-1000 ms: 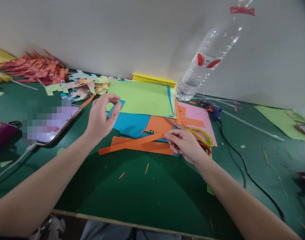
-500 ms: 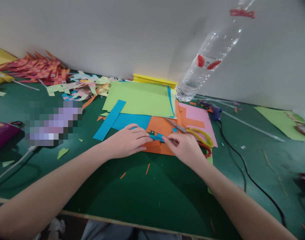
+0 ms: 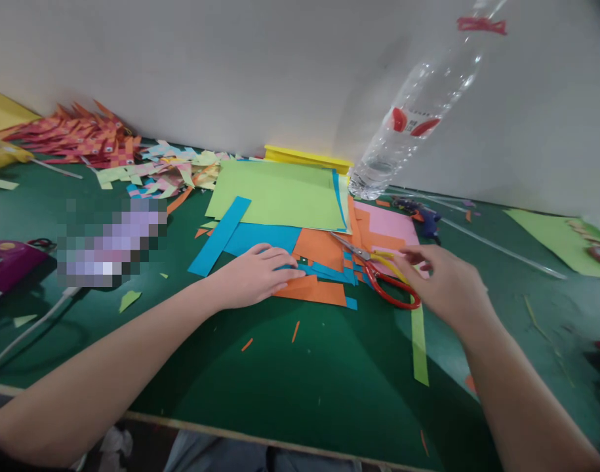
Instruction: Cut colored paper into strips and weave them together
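Green bench below, with orange slivers lying just nearer than the fingers of the left hand. Next, orange paper pokes out beside that hand, whose fingers bend over blue strips; pinching or merely pressing, I can't tell. Those strips stretch from its fingertips toward the scissors. And there's the right hand, fingers curled loosely at the yellow loop, grip unclear from here. My call: press the strips flat with the left fingers, seat the right thumb and fingers properly in both loops, and lift the blade tips clear of the paper and the other hand. Beyond the fingers lie light green sheets; past the scissors, a clear bottle by the wall.
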`<state>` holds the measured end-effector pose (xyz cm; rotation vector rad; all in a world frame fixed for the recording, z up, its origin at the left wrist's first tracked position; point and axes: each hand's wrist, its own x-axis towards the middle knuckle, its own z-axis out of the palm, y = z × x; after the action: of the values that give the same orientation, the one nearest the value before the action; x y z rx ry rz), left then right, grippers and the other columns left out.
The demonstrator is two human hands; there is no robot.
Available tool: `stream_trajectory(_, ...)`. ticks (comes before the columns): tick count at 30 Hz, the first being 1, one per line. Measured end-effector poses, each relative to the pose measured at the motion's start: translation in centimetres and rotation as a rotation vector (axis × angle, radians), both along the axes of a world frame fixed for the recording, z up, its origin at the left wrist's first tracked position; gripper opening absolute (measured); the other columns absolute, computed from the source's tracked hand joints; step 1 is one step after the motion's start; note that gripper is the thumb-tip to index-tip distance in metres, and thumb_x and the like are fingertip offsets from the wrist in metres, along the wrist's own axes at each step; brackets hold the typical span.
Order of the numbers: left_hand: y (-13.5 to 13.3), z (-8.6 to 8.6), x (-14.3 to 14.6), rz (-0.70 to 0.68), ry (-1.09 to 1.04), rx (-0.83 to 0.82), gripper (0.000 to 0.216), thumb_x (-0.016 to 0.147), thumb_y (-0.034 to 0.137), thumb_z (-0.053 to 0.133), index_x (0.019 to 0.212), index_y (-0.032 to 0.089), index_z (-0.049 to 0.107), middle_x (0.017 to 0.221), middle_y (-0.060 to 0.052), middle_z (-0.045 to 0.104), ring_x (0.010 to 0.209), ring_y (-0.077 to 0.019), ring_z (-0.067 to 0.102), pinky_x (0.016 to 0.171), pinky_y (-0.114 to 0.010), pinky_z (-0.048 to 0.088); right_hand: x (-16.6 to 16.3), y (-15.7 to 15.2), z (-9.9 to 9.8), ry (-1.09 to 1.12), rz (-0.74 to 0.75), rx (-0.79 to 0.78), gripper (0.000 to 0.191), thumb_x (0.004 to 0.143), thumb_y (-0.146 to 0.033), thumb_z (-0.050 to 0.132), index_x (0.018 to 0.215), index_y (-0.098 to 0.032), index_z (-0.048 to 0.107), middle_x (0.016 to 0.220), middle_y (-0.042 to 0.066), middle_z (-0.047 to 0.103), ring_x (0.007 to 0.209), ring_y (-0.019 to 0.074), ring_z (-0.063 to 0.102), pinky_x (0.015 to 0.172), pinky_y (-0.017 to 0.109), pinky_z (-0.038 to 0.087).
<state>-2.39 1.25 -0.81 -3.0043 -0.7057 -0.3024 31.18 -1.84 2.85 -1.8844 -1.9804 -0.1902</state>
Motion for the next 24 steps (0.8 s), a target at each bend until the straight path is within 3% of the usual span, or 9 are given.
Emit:
stream_trajectory(4,0.2,0.0,-0.1,0.002,-0.031,-0.008,0.026,0.101,0.019,0.037,0.117,0.020,0.058,0.129,-0.006,0.059,0.126,-0.0214,0.046,0.104,-0.039,0.030,1.6,0.6,-2.7,0.001,0.161,-0.136,0.040,0.085,-0.047,0.055,0.115,-0.021,0.060,0.106,0.012,0.069,0.096,0.0287,0.064,0.078,0.039,0.049)
stream_trajectory(7,0.2,0.0,0.1,0.006,-0.056,-0.014,0.026,0.101,0.019,0.036,0.115,0.019,0.058,0.129,-0.006,0.060,0.124,-0.0209,0.048,0.105,-0.039,0.030,2.1,0.8,-3.4,0.037,0.209,-0.200,0.045,0.084,-0.044,0.057,0.124,-0.023,0.055,0.116,0.012,0.066,0.103,0.0300,0.062,0.083,0.043,0.049)
stream_trajectory(14,-0.4,-0.1,1.2,-0.004,-0.033,-0.032,0.033,0.103,0.024,0.038,0.135,0.024,0.045,0.137,-0.006,0.053,0.131,-0.0204,0.042,0.107,-0.037,0.029,2.4,0.9,-3.5,0.053,0.249,-0.214,0.043,0.085,-0.042,0.057,0.124,-0.023,0.056,0.124,0.011,0.064,0.110,0.0310,0.061,0.092,0.048,0.047)
stream_trajectory(19,-0.3,-0.4,1.2,-0.014,-0.034,-0.051,0.032,0.101,0.023,0.041,0.132,0.025,0.049,0.141,-0.006,0.049,0.135,-0.0216,0.037,0.111,-0.040,0.026,2.4,0.8,-3.5,0.053,0.260,-0.217,0.040,0.088,-0.042,0.054,0.122,-0.022,0.058,0.122,0.011,0.065,0.111,0.0307,0.059,0.093,0.047,0.046)
stream_trajectory(24,-0.1,-0.6,1.2,-0.004,-0.057,-0.074,0.029,0.102,0.023,0.040,0.127,0.024,0.054,0.141,-0.006,0.050,0.136,-0.0211,0.036,0.112,-0.041,0.026,1.8,0.4,-2.9,0.060,0.170,-0.171,0.041,0.089,-0.045,0.053,0.123,-0.022,0.056,0.120,0.013,0.061,0.108,0.0317,0.060,0.088,0.045,0.048)
